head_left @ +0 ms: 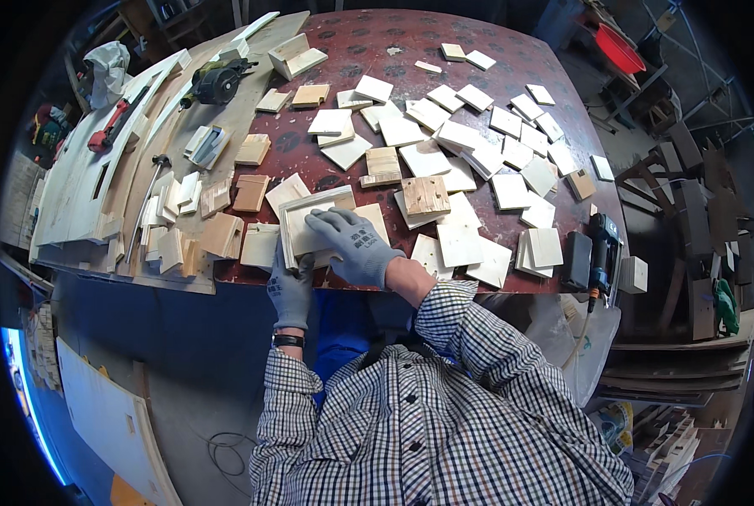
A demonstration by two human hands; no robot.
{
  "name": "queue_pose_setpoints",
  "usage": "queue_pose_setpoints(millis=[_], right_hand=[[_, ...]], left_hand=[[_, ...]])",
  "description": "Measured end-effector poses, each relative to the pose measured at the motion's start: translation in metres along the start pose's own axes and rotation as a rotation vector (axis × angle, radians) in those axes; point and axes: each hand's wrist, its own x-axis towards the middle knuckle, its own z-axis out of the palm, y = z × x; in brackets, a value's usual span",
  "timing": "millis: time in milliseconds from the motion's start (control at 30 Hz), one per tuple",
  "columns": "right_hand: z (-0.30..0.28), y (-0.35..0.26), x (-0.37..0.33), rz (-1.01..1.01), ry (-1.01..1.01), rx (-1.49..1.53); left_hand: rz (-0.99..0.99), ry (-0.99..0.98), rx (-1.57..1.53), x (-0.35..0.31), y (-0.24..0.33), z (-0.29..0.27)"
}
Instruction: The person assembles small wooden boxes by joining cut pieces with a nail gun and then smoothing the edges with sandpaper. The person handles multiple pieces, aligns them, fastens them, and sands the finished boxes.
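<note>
Near the front edge of the table, both gloved hands are on a small light wooden assembly (295, 221) of flat boards with raised edge strips. My left hand (291, 291) grips it from below at the near side, its fingers partly hidden under the wood. My right hand (358, 246) lies over the top, fingers bent across the inner face. Square wooden pieces (459, 244) lie scattered and overlapping to the right of my hands. To the left stand short wood blocks (222, 234), some on edge. A knotty block (426, 196) rests on other squares.
A black air-powered nailer (600, 257) with a hose lies at the table's right front edge. On the left are a hammer (159, 160), a small open box (208, 146), a circular saw (218, 83), a red tool (107, 131) and long boards (111, 164). A red basin (618, 49) stands beyond the table.
</note>
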Motion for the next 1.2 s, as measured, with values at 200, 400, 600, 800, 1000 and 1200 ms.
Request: queue_pose_setpoints(millis=[200, 400, 600, 800, 1000, 1200], right_hand=[[-0.011, 0.015, -0.012, 0.196, 0.191, 0.179], [0.002, 0.0, -0.021, 0.364, 0.117, 0.223], [0.012, 0.013, -0.021, 0.382, 0.112, 0.369], [0.002, 0.005, -0.02, 0.433, -0.012, 0.24], [0.004, 0.006, -0.018, 0.398, 0.006, 0.195], [0.001, 0.009, -0.02, 0.398, -0.003, 0.266]], left_hand=[[0.048, 0.025, 0.11, -0.002, -0.002, -0.001], [0.082, 0.034, 0.103, -0.003, 0.008, -0.005], [0.096, 0.04, 0.077, -0.004, 0.009, -0.004], [0.113, 0.02, 0.065, 0.0, 0.004, -0.006], [0.076, -0.014, -0.055, 0.006, 0.028, -0.019], [0.128, 0.035, 0.035, 0.004, 0.013, -0.011]])
